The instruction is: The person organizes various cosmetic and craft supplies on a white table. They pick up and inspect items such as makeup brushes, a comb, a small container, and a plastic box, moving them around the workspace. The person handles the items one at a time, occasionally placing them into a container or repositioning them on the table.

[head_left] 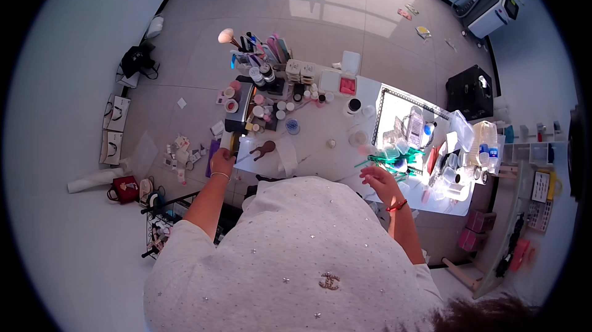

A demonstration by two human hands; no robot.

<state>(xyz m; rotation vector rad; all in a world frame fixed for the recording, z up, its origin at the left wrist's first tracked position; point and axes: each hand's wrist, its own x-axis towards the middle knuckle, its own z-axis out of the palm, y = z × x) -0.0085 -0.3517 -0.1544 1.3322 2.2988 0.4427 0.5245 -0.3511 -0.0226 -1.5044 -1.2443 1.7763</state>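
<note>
My left hand (221, 162) is at the left edge of the white table (317, 128), its fingers curled together. A narrow dark, yellowish piece (234, 142) shows just above the fingertips; whether I grip it cannot be made out. A purple strip (212, 152) lies beside this hand, and a black box-shaped device (237, 123) stands just beyond it. To its right is a brown, hand-shaped piece (264, 149) near a white cloth or tissue (287, 157). My right hand (380, 184) hovers by the table's front edge, fingers apart and holding nothing, close to shiny green material (394, 162).
Small jars (281, 110), a holder of brushes and tools (262, 51) and a pink-filled box (348, 85) crowd the far left side. Clear plastic containers (453, 171) pile up at right. A black wire rack (161, 224) stands below my left arm.
</note>
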